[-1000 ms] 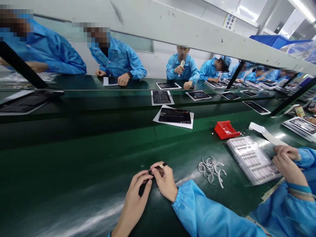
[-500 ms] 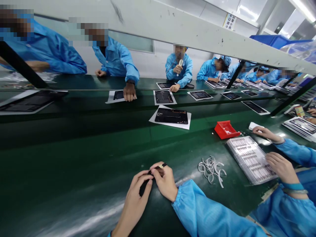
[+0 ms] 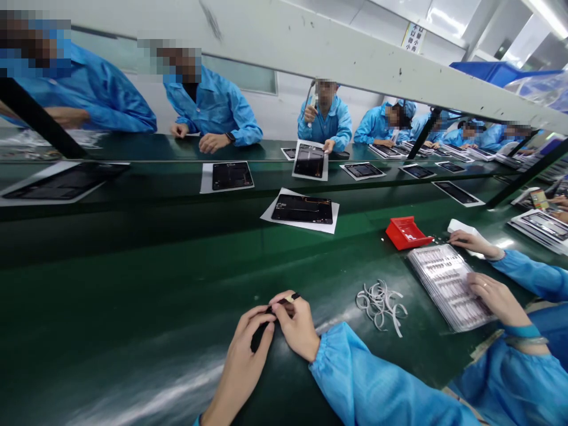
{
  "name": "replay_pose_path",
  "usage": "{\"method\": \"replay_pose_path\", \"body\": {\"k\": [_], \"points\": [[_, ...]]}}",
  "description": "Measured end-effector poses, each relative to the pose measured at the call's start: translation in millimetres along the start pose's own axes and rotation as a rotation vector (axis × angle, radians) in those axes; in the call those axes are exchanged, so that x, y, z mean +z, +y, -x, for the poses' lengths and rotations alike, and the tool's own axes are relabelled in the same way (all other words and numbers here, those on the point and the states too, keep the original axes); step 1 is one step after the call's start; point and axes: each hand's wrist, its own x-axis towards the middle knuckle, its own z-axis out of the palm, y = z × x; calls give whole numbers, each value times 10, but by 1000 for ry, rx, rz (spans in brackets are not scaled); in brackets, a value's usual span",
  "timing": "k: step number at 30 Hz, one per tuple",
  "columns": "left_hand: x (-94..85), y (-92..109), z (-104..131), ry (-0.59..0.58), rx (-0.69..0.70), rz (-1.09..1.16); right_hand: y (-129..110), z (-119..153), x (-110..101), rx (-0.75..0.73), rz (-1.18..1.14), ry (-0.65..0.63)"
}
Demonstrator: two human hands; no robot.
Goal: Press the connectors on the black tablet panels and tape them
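Observation:
Near the bottom centre, my left hand (image 3: 249, 349) and my right hand (image 3: 296, 325) meet fingertip to fingertip just over the green bench (image 3: 155, 284). Both pinch a small dark part (image 3: 286, 300) with a pale yellowish patch; its black end shows above my right fingers. Most of the part is hidden by the fingers. To the right of my right hand lies a loose pile of curled grey-white strips (image 3: 380, 305). Beyond my hands, a black tablet-like panel (image 3: 302, 209) lies on a white sheet (image 3: 327, 227).
At right, a co-worker's hands (image 3: 499, 299) are at a stack of clear trays (image 3: 444, 278), beside a red bin (image 3: 406, 232). Across the bench, several people in blue sit behind panels on sheets (image 3: 231, 176). A white beam (image 3: 266, 38) crosses overhead.
The panels on the far strip and the nearer panel have shifted slightly. A person opposite has drawn a hand back from one panel; another now lifts a panel. My hands look unchanged.

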Motion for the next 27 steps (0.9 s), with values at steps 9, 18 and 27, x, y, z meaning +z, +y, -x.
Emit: {"method": "replay_pose_path", "body": {"k": [9,18,27], "points": [[-6,20,-11,17,10,1,-1,2,-1,0,5,-10],[-11,19,-7,0,-10,8,23,-1,11,-2,1,-6],[-7,11,5,-12,-19,10,11,5,11,-8,-1,-10]]}}
